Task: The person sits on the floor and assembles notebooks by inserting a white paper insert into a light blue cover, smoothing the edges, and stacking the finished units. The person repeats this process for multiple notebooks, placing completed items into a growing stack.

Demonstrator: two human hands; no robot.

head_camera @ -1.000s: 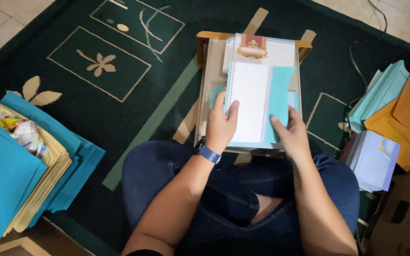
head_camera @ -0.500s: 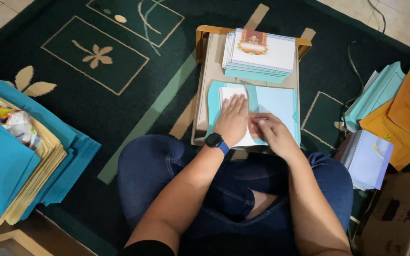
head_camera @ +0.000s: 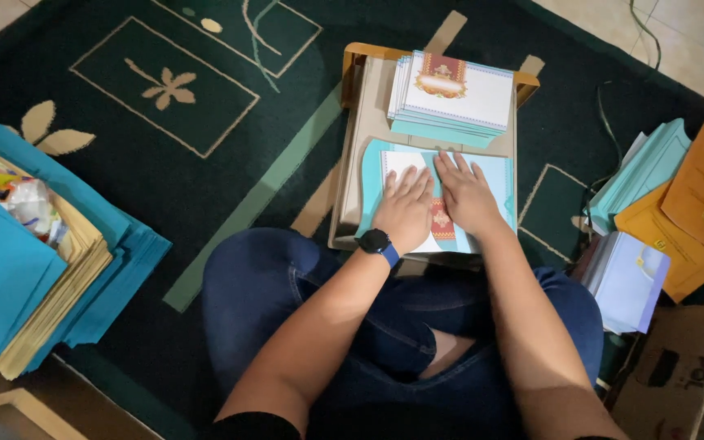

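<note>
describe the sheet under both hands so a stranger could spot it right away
On the dark green carpet stands a small wooden table. The white sheet lies on its near half, on a light blue folder, pressed by both hands, unlike the untouched stack beyond.

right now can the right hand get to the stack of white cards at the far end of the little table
Probably yes: the right hand lies flat on the light blue folder, just short of the stack of white cards, with nothing between.

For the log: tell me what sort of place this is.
Probably a room at home, used as a floor workspace: a green carpet over tiles, a low table at the knees, stacks of envelopes and a cardboard box.
</note>
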